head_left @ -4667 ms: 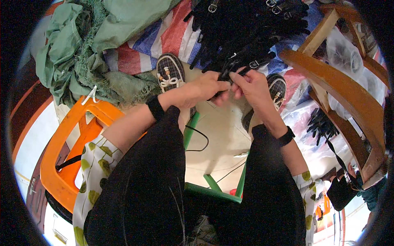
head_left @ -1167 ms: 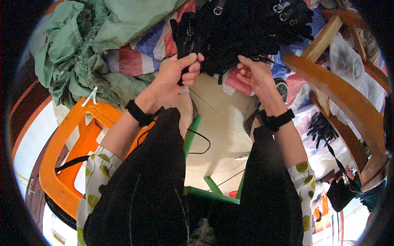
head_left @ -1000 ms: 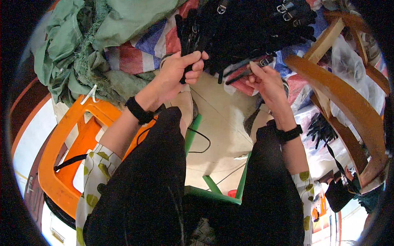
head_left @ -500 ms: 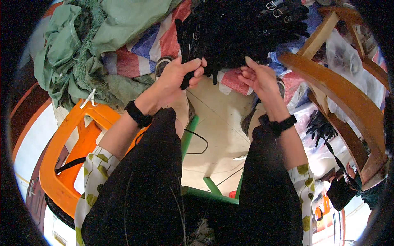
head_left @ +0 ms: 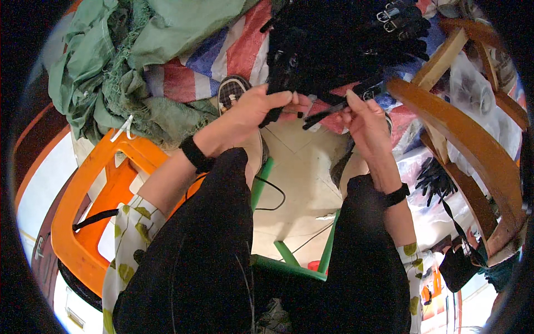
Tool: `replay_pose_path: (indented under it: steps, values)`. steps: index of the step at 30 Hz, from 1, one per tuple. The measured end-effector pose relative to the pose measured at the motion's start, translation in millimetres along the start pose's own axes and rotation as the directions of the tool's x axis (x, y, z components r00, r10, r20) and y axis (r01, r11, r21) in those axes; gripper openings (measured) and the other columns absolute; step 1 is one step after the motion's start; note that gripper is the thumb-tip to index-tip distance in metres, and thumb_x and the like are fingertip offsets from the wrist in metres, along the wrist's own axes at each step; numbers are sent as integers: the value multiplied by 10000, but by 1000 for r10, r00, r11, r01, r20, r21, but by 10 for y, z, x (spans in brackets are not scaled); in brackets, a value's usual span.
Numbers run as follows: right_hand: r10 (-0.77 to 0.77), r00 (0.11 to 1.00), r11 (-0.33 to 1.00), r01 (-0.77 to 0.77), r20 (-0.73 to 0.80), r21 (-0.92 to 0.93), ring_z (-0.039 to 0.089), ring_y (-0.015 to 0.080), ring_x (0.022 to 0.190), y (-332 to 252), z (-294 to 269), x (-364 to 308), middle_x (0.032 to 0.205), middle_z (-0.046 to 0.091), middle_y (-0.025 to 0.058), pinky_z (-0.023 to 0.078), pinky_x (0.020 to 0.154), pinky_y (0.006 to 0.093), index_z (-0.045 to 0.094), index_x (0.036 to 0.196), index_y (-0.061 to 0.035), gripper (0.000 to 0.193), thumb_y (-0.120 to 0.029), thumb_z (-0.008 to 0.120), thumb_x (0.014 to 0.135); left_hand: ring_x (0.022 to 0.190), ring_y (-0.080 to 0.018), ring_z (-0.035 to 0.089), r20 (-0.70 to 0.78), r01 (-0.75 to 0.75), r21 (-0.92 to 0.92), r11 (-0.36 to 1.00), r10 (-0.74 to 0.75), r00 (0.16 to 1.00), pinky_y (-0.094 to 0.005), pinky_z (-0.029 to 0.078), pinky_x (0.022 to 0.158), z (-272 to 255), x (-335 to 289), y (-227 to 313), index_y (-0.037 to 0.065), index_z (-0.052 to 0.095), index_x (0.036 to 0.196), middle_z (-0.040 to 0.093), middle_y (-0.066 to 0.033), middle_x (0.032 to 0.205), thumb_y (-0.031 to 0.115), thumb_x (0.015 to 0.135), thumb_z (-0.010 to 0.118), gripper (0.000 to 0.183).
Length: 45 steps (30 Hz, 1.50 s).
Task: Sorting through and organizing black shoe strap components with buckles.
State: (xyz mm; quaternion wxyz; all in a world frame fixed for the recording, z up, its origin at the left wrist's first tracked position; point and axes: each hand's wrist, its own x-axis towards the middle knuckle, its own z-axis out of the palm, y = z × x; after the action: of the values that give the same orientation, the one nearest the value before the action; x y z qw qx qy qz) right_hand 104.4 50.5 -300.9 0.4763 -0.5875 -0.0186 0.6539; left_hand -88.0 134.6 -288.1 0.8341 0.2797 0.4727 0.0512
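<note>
The person's legs (head_left: 183, 239), in black trousers, fill the space below the hands. Up and to the left of the left hand lies a heap of green cloth (head_left: 92, 61) with frayed edges. To the right of the right hand stands a brown wooden frame (head_left: 467, 122) with a thick curved bar. Directly above both hands spreads a dense pile of black straps (head_left: 334, 39), a few silver buckles showing along its right side; it lies over a red, white and blue striped woven sheet (head_left: 242, 50), which shows above the left hand and between the two hands. Below and to the left of the left hand is an orange plastic stool (head_left: 67, 222). Pale floor tiles (head_left: 295, 172) show below the gap between the hands, with green bars (head_left: 286, 267) farther down. Clear plastic film (head_left: 473, 94) hangs within the frame, right of the right hand.

The left hand (head_left: 256, 108) is closed around a bundle of black straps (head_left: 272, 116), thumb laid across the top. The right hand (head_left: 361, 117), just apart from it, pinches a single black strap (head_left: 325, 116) between thumb and fingers, its end pointing toward the left hand. A checked shoe (head_left: 233, 88) sits just above the left wrist. Smallest is a metal buckle (head_left: 369, 95) at the right fingertips.
</note>
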Motion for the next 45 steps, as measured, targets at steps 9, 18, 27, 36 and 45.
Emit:
replay_pose_path:
  steps: [9, 18, 27, 36, 45]
  values:
    - [-70, 996, 877, 85, 50, -472, 501, 63, 471, 72, 294, 153, 564, 561, 28, 382, 426, 180, 583, 674, -28, 293, -308, 612, 754, 503, -64, 389, 94, 67, 116, 991, -78, 993, -187, 305, 434, -17, -31, -52, 38, 508, 971, 481, 10, 646, 214, 851, 446, 221]
    - [170, 965, 985, -170, -201, 18, 513, 111, 473, 31, -146, 440, 680, 591, 82, 429, 413, 212, 553, 749, -19, 212, -225, 596, 770, 467, -14, 248, 16, 11, -222, 975, -8, 1000, -169, 208, 414, -209, -54, 21, 53, 495, 997, 332, 75, 587, 256, 847, 492, 252]
    - [31, 992, 999, -32, -120, -4, 475, 89, 503, 173, -284, 191, 621, 522, 20, 435, 498, 237, 493, 725, -65, 173, -193, 594, 782, 459, -34, 284, -49, -57, -273, 960, 45, 998, -185, 232, 413, -297, -61, 47, 44, 496, 923, 367, 54, 582, 250, 849, 487, 219]
    - [59, 992, 994, -47, 116, -97, 530, 101, 530, -21, 155, 14, 620, 558, 40, 463, 535, 216, 559, 682, -23, 229, -229, 602, 773, 758, -173, 587, 57, -44, -10, 999, 45, 997, -265, 480, 646, 17, -6, -75, 34, 495, 982, 593, -91, 920, 239, 859, 445, 244]
    - [57, 975, 910, 38, 214, -412, 490, 52, 528, 93, 382, 130, 660, 570, 4, 382, 482, 161, 587, 735, -27, 187, -206, 578, 789, 463, -78, 419, 120, -33, 244, 969, 4, 993, -210, 346, 422, -68, -110, -33, 28, 480, 866, 470, 5, 614, 177, 827, 449, 157]
